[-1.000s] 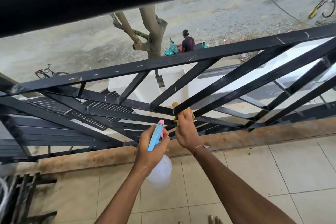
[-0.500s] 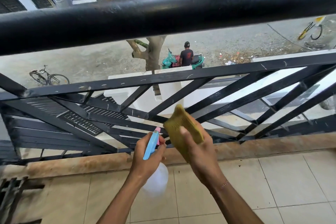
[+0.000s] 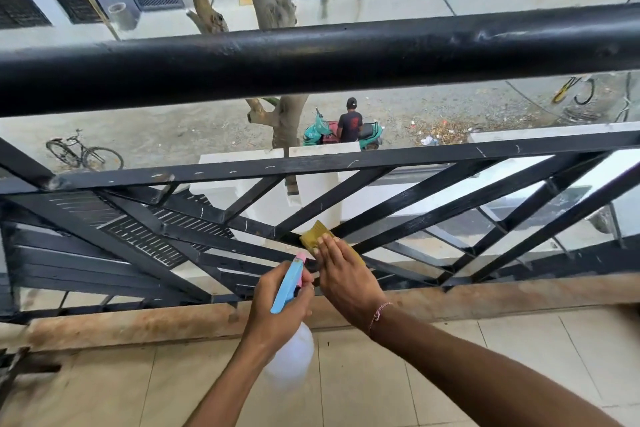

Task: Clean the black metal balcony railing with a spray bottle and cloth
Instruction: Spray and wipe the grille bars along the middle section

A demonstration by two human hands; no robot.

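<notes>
The right hand (image 3: pixel 341 270) lies flat on a yellow-green cloth (image 3: pixel 317 237), its fingers straight and close together, pressing the cloth against the spot where several slanted bars of the black railing (image 3: pixel 346 163) meet; a corner of the cloth pokes out just past the fingertips, and another edge shows beyond the thumb side of the hand. Held flat like that, the palm can spread pressure over the narrow bars, which looks like the reason for it, and I'd judge the wiping of this joint to be the step in hand. The left hand (image 3: pixel 280 305) is wrapped round the neck of the spray bottle (image 3: pixel 289 354), fingers curled about the blue trigger head, whose pink nozzle points up toward the same joint, just beside the right hand's knuckles. The bottle's pale, translucent body hangs below the fist. Keeping it so near probably means the next squirt can follow without a reach. A thin red-and-white thread is tied at the right wrist. No brand, label or writing can be read on the bottle, the cloth or the railing; the bottle's body looks plain. The railing's thick top rail runs well above both hands.
</notes>
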